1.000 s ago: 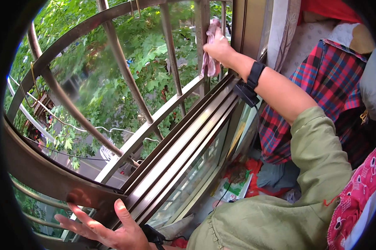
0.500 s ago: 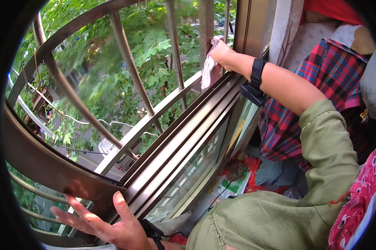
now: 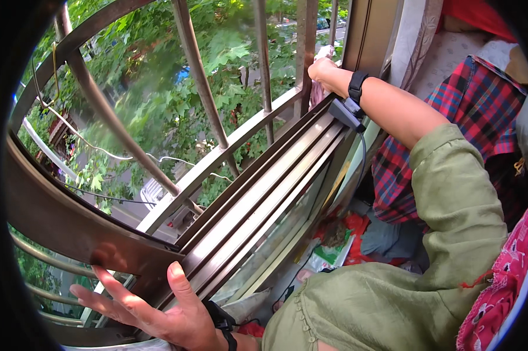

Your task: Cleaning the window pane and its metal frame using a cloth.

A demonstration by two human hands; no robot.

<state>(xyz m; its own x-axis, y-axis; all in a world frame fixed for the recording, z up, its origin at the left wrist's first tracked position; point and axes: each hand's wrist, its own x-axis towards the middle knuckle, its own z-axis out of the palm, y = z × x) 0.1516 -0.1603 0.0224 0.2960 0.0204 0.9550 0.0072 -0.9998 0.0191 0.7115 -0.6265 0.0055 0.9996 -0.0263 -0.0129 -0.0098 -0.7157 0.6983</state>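
At the far end of the window, my right hand (image 3: 324,71) is closed around a pale pink cloth (image 3: 317,95). Parts of the cloth show above and below the fingers, beside a thick upright metal post (image 3: 306,47). That wrist wears a black strap with a small dark box (image 3: 346,114) and a cable. My left hand (image 3: 169,313) is at the lower left, fingers spread and holding nothing, close to the brown window frame (image 3: 94,228). Whether its fingertips touch the frame I cannot tell. Between the hands runs the grooved metal sill track (image 3: 264,202).
Outside stand metal guard bars (image 3: 202,79) on a light rail (image 3: 217,155), with a white wire and leafy branches beyond. To the right hangs a red and blue plaid cloth (image 3: 445,117). Red and green bags (image 3: 334,251) lie below the sill.
My right hand, with the cloth, has shifted against the bars, now by the thick post, with less cloth hanging below it. The view has shifted slightly; my left hand stays spread near the frame.
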